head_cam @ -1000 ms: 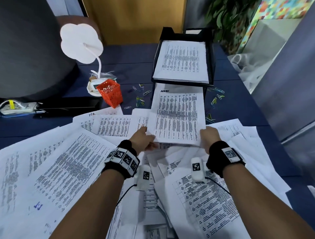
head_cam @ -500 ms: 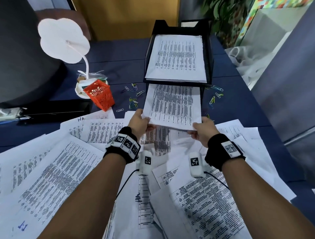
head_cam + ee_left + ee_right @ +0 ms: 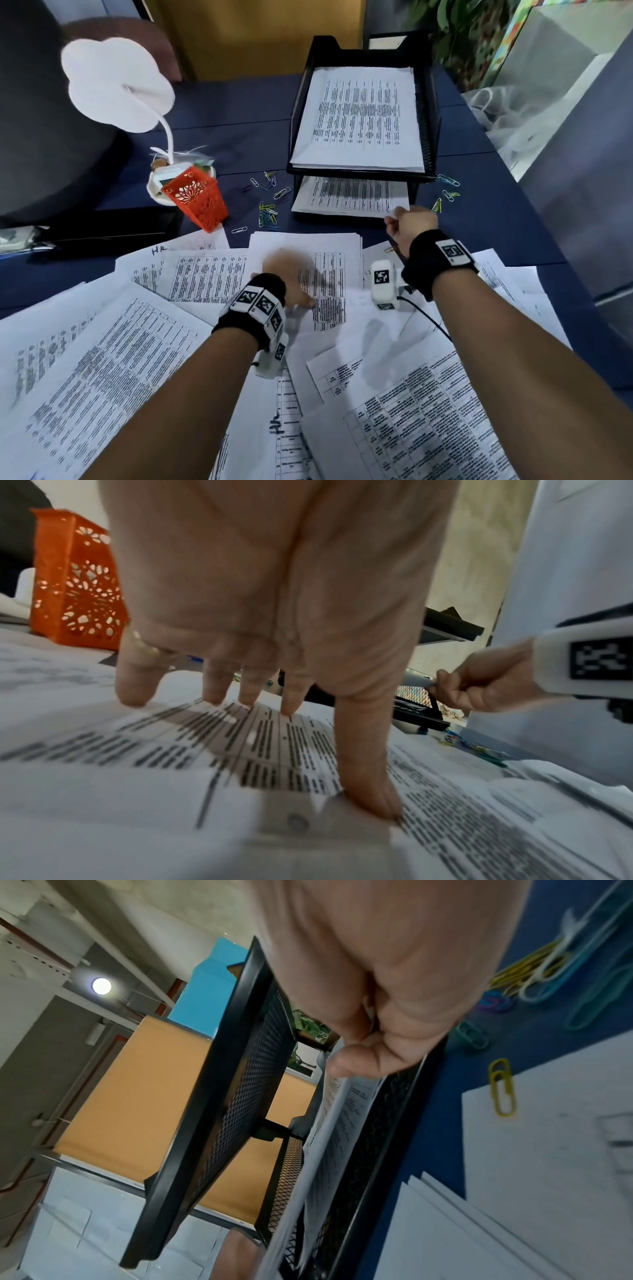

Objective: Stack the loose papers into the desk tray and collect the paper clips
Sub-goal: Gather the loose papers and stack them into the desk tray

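Right hand pinching sheets at the front of the tray, lower tier. Left hand spread, fingertips pressing papers before the tray. Clips scattered beside the tray.

A dark blue surface is seen stretching away toward an ochre-yellow wall panel at the back. A large dark rounded form fills the far left, too indistinct to be identified. Green foliage is seen at the upper right, beside a panel of multicoloured squares. A grey partition is set along the right edge, with crumpled clear plastic lying next to it. In the right wrist view, a round ceiling lamp is lit among pale beams, and a bright blue block is seen above the yellow panel.
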Motion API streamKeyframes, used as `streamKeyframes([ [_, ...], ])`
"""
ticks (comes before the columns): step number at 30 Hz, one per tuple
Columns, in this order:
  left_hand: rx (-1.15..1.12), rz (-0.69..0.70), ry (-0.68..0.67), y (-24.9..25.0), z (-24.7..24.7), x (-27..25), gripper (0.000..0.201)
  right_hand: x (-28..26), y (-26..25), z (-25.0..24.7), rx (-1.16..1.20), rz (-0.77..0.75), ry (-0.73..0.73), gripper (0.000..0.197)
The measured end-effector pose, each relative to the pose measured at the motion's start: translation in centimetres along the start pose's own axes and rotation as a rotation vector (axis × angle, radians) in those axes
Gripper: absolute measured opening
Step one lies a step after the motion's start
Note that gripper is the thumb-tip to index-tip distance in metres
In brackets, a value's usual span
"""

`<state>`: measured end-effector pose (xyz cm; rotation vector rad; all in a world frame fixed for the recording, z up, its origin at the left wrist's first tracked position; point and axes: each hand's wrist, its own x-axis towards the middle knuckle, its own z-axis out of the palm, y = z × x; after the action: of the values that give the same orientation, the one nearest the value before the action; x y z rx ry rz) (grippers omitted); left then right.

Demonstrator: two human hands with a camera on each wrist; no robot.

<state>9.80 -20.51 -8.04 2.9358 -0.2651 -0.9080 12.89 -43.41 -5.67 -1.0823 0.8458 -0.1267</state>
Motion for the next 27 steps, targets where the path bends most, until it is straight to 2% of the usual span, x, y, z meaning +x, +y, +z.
streamKeyframes([
  [2, -0.004, -0.016, 0.011, 0.1, 0.1, 0.1, 0.109, 0.8, -0.2, 0.5, 0.002, 0.024, 0.042, 0.029],
  [3, -0.003, -0.016, 0.012, 0.3, 0.1, 0.0, 0.109, 1.3, -0.5, 0.7, -0.110, 0.056, 0.071, 0.029],
  [4, 0.001, -0.016, 0.008, 0.3, 0.1, 0.1, 0.108, 1.4, -1.0, 0.8, -0.265, 0.070, 0.066, 0.031],
  [5, 0.002, -0.016, 0.004, 0.4, 0.0, 0.1, 0.109, 1.1, -0.8, 0.8, -0.651, -0.032, 0.127, 0.035],
  [6, -0.002, -0.018, 0.004, 0.4, 0.0, 0.1, 0.110, 0.9, -1.0, 0.9, -0.925, -0.153, 0.126, 0.040],
  [7, -0.012, -0.024, 0.002, 0.4, 0.0, 0.2, 0.111, 0.6, -1.1, 0.9, -1.048, -0.180, 0.123, 0.047],
  [8, -0.022, -0.025, 0.004, 0.4, 0.0, 0.2, 0.112, 0.7, -1.2, 0.7, -1.111, -0.190, 0.063, 0.053],
  [11, -0.026, -0.027, 0.006, 0.6, -0.2, 0.0, 0.111, 1.8, -1.2, 0.7, -1.189, -0.155, 0.027, 0.060],
  [14, -0.039, -0.029, 0.012, 0.5, -0.1, 0.0, 0.112, 2.7, -1.2, 0.4, -1.318, -0.182, -0.041, 0.067],
  [16, -0.059, -0.035, 0.008, 0.4, 0.0, 0.0, 0.113, 2.0, -1.4, -0.3, -1.420, -0.260, -0.077, 0.067],
  [18, -0.088, -0.035, 0.001, 0.3, 0.0, -0.4, 0.111, 1.0, -1.2, -0.9, -1.376, -0.308, -0.083, 0.061],
  [19, -0.105, -0.031, 0.003, 0.3, -0.1, -0.7, 0.109, 0.6, -0.9, -1.2, -1.233, -0.306, -0.101, 0.055],
  [20, -0.124, -0.024, 0.015, 0.3, 0.0, -1.1, 0.105, 0.0, -0.4, -1.4, -0.997, -0.252, -0.094, 0.048],
  [22, -0.156, -0.010, 0.065, 0.4, 0.4, -2.0, 0.093, -1.1, 0.2, -1.9, -0.428, -0.033, -0.166, 0.033],
  [23, -0.170, -0.002, 0.100, 0.5, 0.7, -2.6, 0.085, -1.8, 0.8, -2.2, -0.372, -0.097, -0.109, 0.023],
  [25, -0.223, 0.028, 0.175, 0.6, 1.5, -3.7, 0.068, -2.7, 1.8, -3.5, -0.496, -0.172, -0.022, 0.015],
  [27, -0.274, 0.075, 0.226, 0.9, 2.0, -5.0, 0.052, -2.9, 2.9, -5.1, -0.607, -0.244, -0.012, 0.021],
])
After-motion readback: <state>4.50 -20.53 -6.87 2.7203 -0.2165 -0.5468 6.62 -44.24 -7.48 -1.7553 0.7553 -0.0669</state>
